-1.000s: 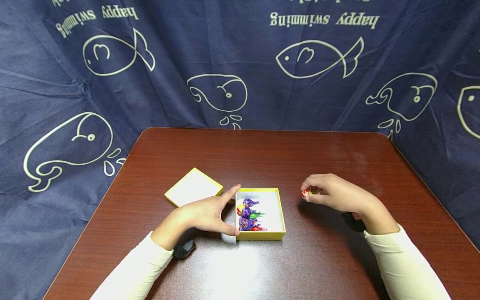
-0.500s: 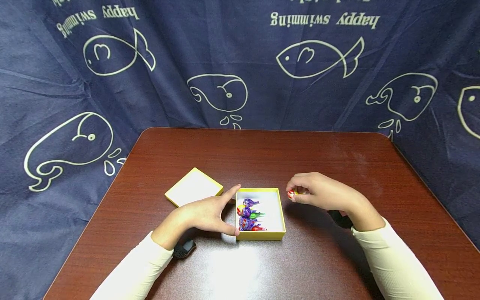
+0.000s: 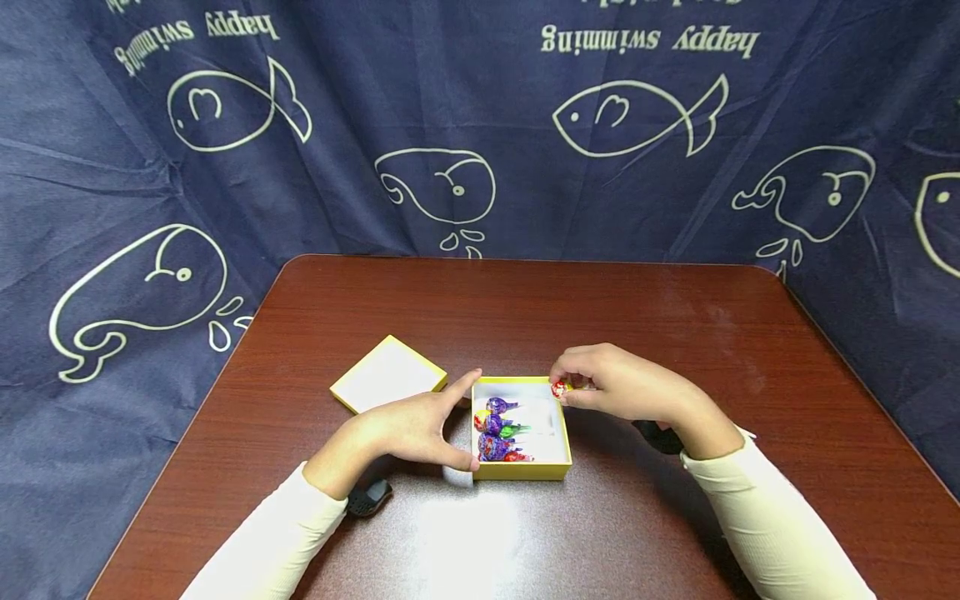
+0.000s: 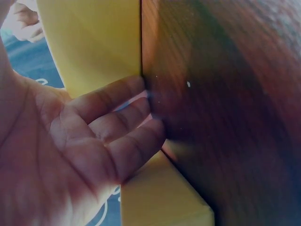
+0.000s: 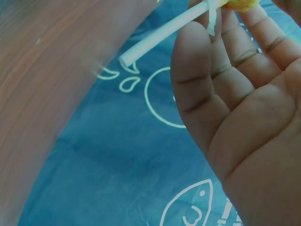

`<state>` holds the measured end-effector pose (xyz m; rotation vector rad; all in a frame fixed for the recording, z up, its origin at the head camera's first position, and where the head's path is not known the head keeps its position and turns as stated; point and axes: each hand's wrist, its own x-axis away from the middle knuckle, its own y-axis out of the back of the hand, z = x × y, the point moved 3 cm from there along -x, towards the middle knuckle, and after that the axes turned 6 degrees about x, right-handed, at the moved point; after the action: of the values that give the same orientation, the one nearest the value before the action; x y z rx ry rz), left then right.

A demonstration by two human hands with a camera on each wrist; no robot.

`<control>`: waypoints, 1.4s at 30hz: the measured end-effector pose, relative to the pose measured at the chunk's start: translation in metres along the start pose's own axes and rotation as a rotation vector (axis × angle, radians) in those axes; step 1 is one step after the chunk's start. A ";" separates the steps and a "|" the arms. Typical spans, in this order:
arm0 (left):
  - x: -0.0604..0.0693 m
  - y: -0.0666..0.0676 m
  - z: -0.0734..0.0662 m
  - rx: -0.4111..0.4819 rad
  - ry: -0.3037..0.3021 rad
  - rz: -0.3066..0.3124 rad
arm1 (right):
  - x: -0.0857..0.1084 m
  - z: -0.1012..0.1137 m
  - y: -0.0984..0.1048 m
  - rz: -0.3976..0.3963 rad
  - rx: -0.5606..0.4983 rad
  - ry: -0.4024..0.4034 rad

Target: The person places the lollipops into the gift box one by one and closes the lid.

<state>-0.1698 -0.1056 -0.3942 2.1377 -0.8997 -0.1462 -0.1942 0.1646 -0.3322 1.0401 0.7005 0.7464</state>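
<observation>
A square yellow-edged box with a white inside stands on the table. Several wrapped lollipops, mostly purple with some red, green and yellow, lie along its left side. My left hand rests against the box's left side, thumb and index finger spread toward its two left corners; in the left wrist view the other fingers reach down by the yellow wall. My right hand pinches a red and yellow lollipop at the box's far right corner. Its white stick points out past the fingers in the right wrist view.
A yellow-edged lid or second box part, white on its upper face, lies at an angle left of the box. The brown table ends at a dark blue curtain printed with fish and whales.
My right hand has moved left with the lollipop, from the bare table to the box's right edge. My left hand and the box have stayed in place.
</observation>
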 end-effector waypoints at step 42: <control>0.000 0.000 0.001 0.003 -0.002 0.001 | -0.057 0.030 -0.036 0.023 0.060 0.082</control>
<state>-0.1699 -0.1062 -0.3953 2.1403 -0.9031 -0.1466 -0.1943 0.0921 -0.3466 1.0784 0.7860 0.7954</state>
